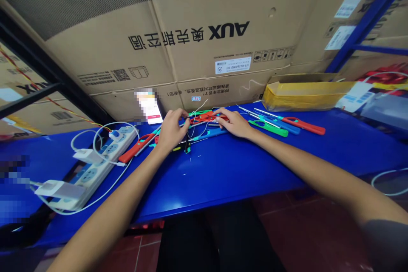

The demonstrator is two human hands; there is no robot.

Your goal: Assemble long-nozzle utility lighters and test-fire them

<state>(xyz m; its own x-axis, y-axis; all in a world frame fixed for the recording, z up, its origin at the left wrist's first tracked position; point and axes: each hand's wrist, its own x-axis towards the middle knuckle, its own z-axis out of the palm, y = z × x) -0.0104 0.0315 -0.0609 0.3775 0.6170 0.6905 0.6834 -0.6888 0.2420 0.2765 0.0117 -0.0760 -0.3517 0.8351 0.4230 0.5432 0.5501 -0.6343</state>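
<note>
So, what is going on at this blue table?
A person is working with both bare hands at the blue table. The left hand is curled beside a thin white wire, and the right hand rests on a red plastic handle. Other handles lie to the right, and a power strip with plugs in it sits to the left.

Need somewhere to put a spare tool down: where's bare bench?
Bare blue bench lies right of the red-handled tool, and in front of the hands, with white scraps, right of the power strip. Crowded between the left hand and right hand, among wires.
</note>
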